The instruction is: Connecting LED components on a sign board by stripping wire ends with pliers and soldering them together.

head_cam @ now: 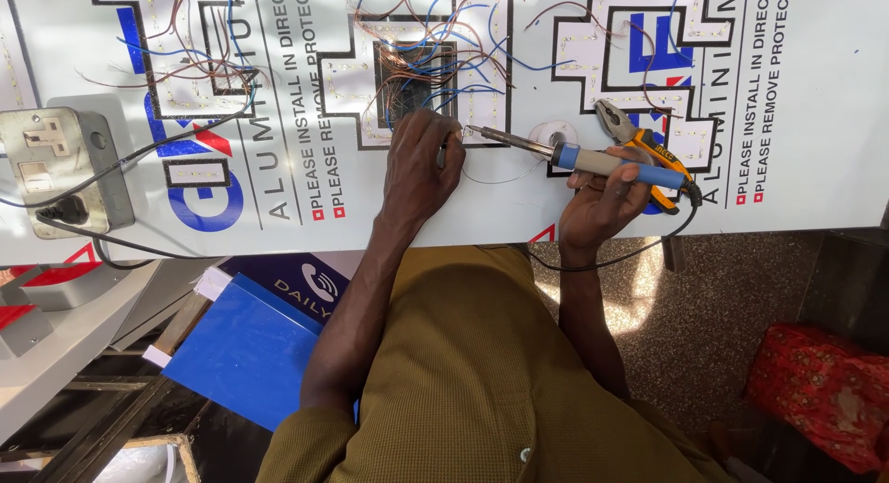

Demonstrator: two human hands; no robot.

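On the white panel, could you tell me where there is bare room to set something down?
Free: the strip between the socket box and the left hand, and right of the pliers. Crowded: the wire tangle and around the soldering iron.

The left hand (pixel 419 168) hides the wire it pinches (iron's tip (pixel 470 128) too small).

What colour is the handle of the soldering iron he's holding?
Blue; the soldering iron handle shows clearly in the head view, in the right hand.
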